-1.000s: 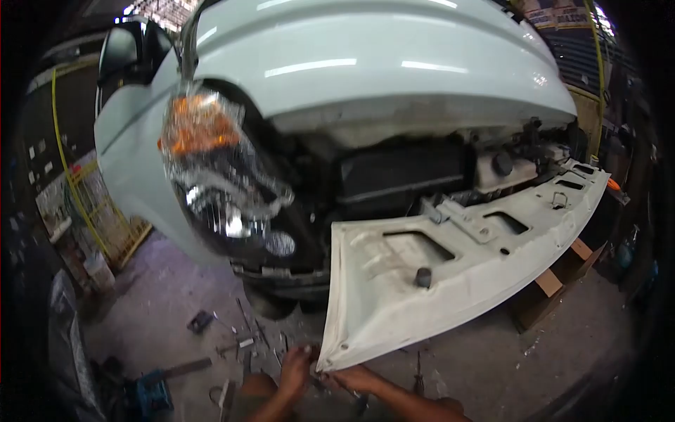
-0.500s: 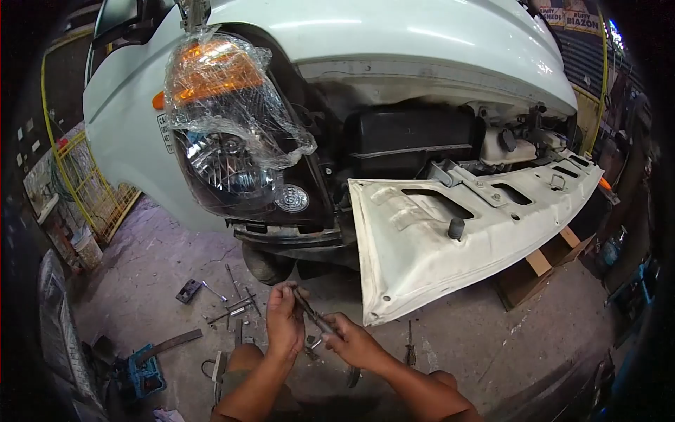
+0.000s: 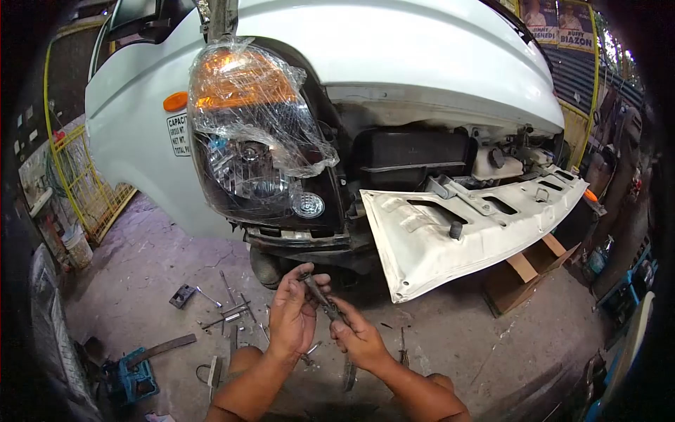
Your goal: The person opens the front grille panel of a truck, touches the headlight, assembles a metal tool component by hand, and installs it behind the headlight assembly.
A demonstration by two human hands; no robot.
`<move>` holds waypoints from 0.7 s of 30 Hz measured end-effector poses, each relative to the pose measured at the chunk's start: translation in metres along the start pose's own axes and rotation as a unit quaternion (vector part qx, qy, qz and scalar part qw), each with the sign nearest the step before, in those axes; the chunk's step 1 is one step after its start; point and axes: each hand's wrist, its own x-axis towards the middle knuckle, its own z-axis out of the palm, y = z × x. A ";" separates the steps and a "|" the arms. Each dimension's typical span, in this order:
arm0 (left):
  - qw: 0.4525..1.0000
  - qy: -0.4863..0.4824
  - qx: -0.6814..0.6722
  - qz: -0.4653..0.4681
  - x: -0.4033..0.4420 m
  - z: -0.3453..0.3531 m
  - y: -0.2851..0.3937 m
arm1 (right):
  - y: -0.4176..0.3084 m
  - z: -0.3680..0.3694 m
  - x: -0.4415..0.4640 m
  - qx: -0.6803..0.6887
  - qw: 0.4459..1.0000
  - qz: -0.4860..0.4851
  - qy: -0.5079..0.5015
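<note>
Dark tool (image 3: 321,300), away from the pale panel (image 3: 415,257)

The left hand (image 3: 294,313) pinches the tool's top end, and the right hand (image 3: 357,341) squeezes its low end. A second ago, the hands showed right by the panel's corner. Now they are apart from it, so the panel seems to get no work. Farther out, a headlight (image 3: 242,176) wears clear wrap (image 3: 246,116).

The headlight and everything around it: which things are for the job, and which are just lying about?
Seem to be for the job:
dark metal tool, being held
white panel, probably
headlight, maybe

Seem to be just lying about:
metal tools on the floor, though they might get used
cardboard box below the white panel
bucket
</note>
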 end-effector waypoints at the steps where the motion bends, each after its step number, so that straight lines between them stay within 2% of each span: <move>1: 1.000 -0.003 0.007 -0.003 -0.001 0.001 0.002 | 0.002 0.000 0.000 0.039 0.999 0.012 -0.011; 8: 0.998 -0.033 -0.040 -0.027 -0.003 -0.003 0.025 | -0.011 0.012 -0.001 0.174 0.984 0.003 -0.033; 13: 0.999 -0.048 -0.020 0.017 0.014 -0.029 0.022 | -0.064 0.025 -0.011 0.205 0.979 -0.001 -0.009; 15: 0.995 0.036 0.048 0.082 0.024 -0.038 0.017 | -0.094 0.029 -0.021 0.197 0.980 -0.022 0.003; 17: 0.989 0.052 0.092 0.104 0.034 -0.044 0.013 | -0.130 0.031 -0.032 0.195 0.981 -0.007 0.009; 19: 0.911 0.119 0.290 0.268 0.047 -0.047 0.006 | -0.164 0.034 -0.044 0.194 0.981 0.010 0.019; 21: 0.918 0.132 0.252 0.276 0.060 -0.047 0.006 | -0.195 0.035 -0.053 0.177 0.983 0.037 0.006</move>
